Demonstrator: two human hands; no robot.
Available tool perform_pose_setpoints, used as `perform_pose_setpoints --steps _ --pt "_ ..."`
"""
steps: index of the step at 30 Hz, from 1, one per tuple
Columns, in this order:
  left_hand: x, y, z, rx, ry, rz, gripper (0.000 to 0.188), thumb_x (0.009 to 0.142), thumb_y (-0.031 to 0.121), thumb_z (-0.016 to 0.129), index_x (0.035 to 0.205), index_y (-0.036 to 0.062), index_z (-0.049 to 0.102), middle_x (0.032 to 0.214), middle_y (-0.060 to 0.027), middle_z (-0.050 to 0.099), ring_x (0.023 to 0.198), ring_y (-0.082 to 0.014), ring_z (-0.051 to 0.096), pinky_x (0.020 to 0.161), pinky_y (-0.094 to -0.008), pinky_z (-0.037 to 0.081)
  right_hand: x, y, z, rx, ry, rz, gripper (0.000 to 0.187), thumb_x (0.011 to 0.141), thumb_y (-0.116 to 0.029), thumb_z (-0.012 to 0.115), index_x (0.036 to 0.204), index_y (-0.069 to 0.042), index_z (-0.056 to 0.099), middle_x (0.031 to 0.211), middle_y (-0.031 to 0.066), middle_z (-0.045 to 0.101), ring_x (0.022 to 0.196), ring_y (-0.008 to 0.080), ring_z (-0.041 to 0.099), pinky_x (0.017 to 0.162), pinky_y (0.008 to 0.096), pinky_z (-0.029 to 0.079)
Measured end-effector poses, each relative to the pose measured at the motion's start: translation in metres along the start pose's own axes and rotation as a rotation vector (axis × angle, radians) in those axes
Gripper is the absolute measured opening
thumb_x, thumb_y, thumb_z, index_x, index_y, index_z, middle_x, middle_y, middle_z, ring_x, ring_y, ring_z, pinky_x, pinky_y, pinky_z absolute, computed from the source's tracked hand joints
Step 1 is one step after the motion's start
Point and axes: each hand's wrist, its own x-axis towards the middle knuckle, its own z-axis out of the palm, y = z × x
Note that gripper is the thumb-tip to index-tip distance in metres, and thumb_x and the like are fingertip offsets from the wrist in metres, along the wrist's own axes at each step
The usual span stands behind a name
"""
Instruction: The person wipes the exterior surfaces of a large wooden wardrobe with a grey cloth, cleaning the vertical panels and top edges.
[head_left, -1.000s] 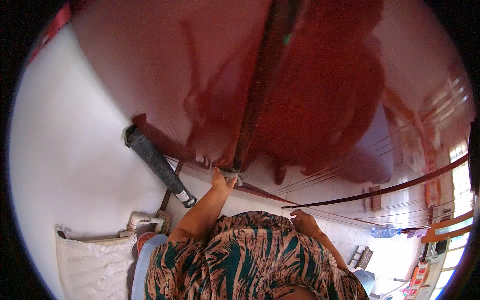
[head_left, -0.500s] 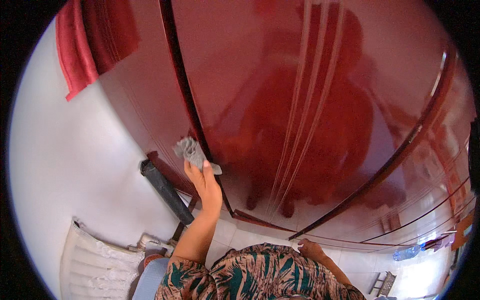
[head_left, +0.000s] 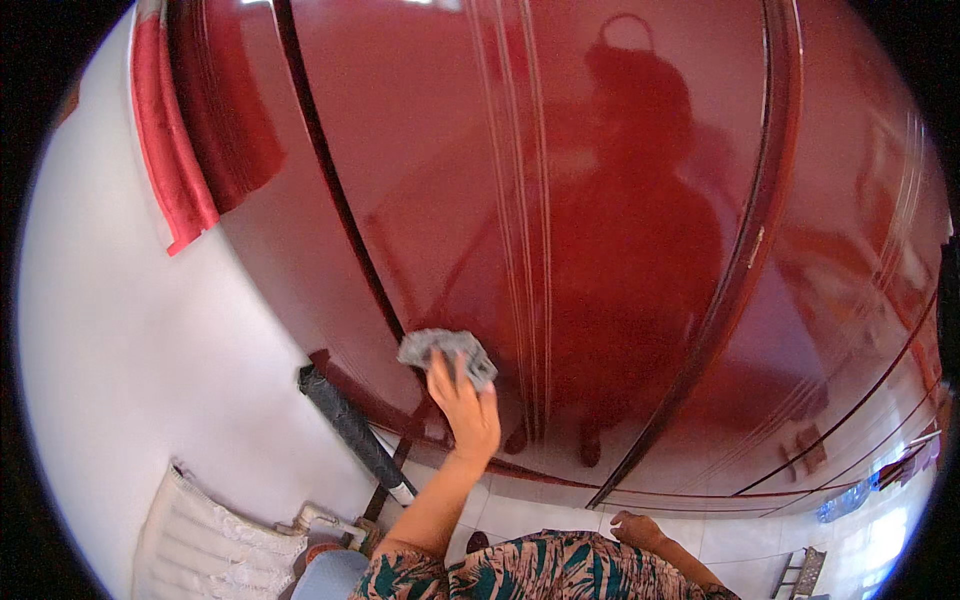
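A crumpled grey cloth (head_left: pixel 447 354) is pressed flat against the glossy dark red cabinet door (head_left: pixel 420 180). My left hand (head_left: pixel 465 405) holds it, fingers spread over the rag, just right of the dark vertical gap between two doors. Low at my right side hangs my right hand (head_left: pixel 636 530), small in view, its fingers loosely bent and nothing visible in them. It is near the cabinet's bottom edge but apart from it. My reflection shows in the shiny door.
Left of the cabinet, a black-wrapped roll (head_left: pixel 350 425) leans by the white wall (head_left: pixel 200 350). A white radiator with a lace cover (head_left: pixel 215 535) stands below it. Red fabric (head_left: pixel 170 150) hangs at upper left. A blue plastic bottle (head_left: pixel 846 500) lies at the right on the tiled floor (head_left: pixel 730 540).
My left hand has moved the cloth right, off the dark gap and onto the wider door panel. The whole view has shifted too. My right hand stays low at my side.
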Motion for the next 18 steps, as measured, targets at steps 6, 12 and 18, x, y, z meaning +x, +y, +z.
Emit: perform_pose_setpoints --steps 6,12,18 --pt "-0.010 0.005 0.002 -0.121 0.044 0.075 0.049 0.097 0.032 0.047 0.130 -0.0048 0.046 0.146 -0.0294 0.024 0.133 -0.0476 0.023 0.110 -0.0589 0.016 -0.006 -0.047 -0.101 0.763 0.110 0.269 0.036 0.093 -0.035 0.058 0.120 -0.010 0.058 0.101 0.0149 0.068 0.094 0.0295 0.067 0.082 0.0423 0.052" --pt "0.081 0.017 -0.012 -0.044 0.254 0.153 0.031 0.098 0.014 0.048 0.122 -0.0063 0.045 0.148 -0.0308 0.022 0.140 -0.0421 0.022 0.111 -0.0504 0.019 -0.012 -0.122 -0.273 0.696 0.481 -0.307 0.032 0.092 -0.023 0.063 0.122 -0.012 0.056 0.087 0.0077 0.063 0.082 0.0244 0.064 0.072 0.0368 0.052" --pt "0.115 0.031 0.001 0.031 0.310 0.194 0.054 0.101 0.025 0.037 0.145 -0.0049 0.029 0.155 -0.0285 0.015 0.145 -0.0425 0.013 0.116 -0.0521 0.012 -0.066 -0.166 -0.377 0.329 0.733 -0.872 0.031 0.088 -0.019 0.066 0.113 -0.002 0.062 0.081 0.0051 0.058 0.072 0.0191 0.059 0.063 0.0314 0.049"
